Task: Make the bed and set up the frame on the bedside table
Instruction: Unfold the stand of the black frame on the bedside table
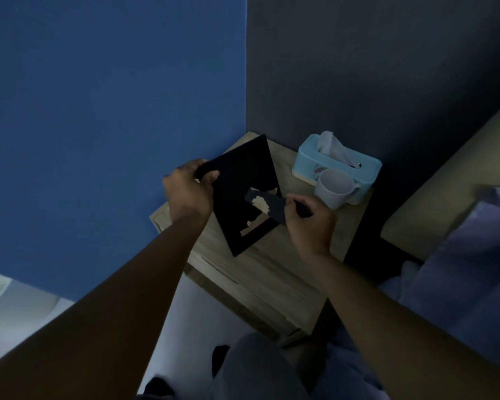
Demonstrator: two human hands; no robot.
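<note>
frame [243,174] is held tilted over the tabletop [272,267], back side up. left grip [186,192] clamps its top edge to steady it, right grip [309,219] pinches the back stand [267,204], probably to fold it out so it props upright beside the mug [334,187].

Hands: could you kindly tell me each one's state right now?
Left hand: grips the black picture frame by its edge.
Right hand: pinches the frame's back stand.

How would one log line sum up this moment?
left hand: grips frame edge | right hand: pinches stand flap | frame: over bedside table | mug, tissue box: on table
</note>
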